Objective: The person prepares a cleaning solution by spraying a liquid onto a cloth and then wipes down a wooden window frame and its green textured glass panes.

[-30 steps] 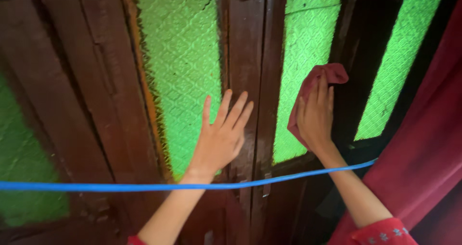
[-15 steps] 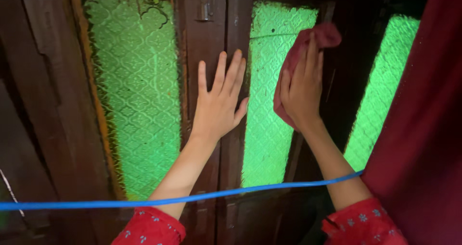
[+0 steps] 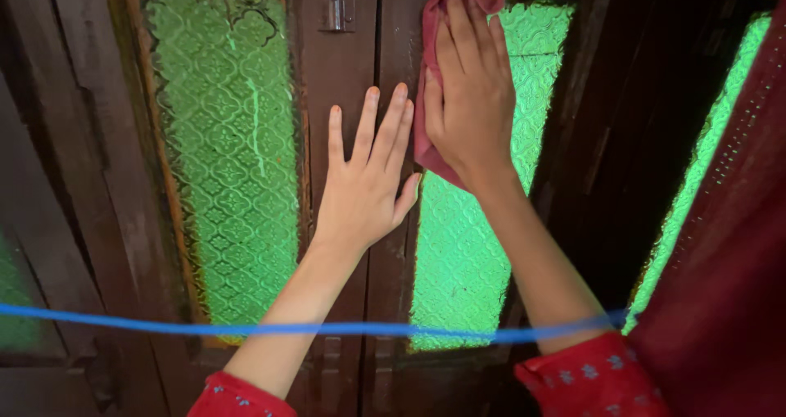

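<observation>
left hand (image 3: 364, 188): laid flat on the wooden window frame (image 3: 344, 98), fingers spread | right hand (image 3: 471, 90): fingers together, pressed flat on a red cloth (image 3: 426, 143) against the green patterned glass pane (image 3: 467, 253) | blue cord (image 3: 164, 327): stretched across the forearms

Layout, head view. The left hand (image 3: 363, 189) lies flat on the central wooden frame (image 3: 336, 98), between the left glass pane (image 3: 233, 155) and the middle glass pane (image 3: 467, 261). The right hand (image 3: 468, 90), just right of it, presses a cloth (image 3: 426, 143) onto the middle pane's upper left edge. A latch (image 3: 336, 4) sits above the left hand. A cord (image 3: 123, 325) crosses before both forearms. A curtain (image 3: 720, 302) hangs at far right.
</observation>
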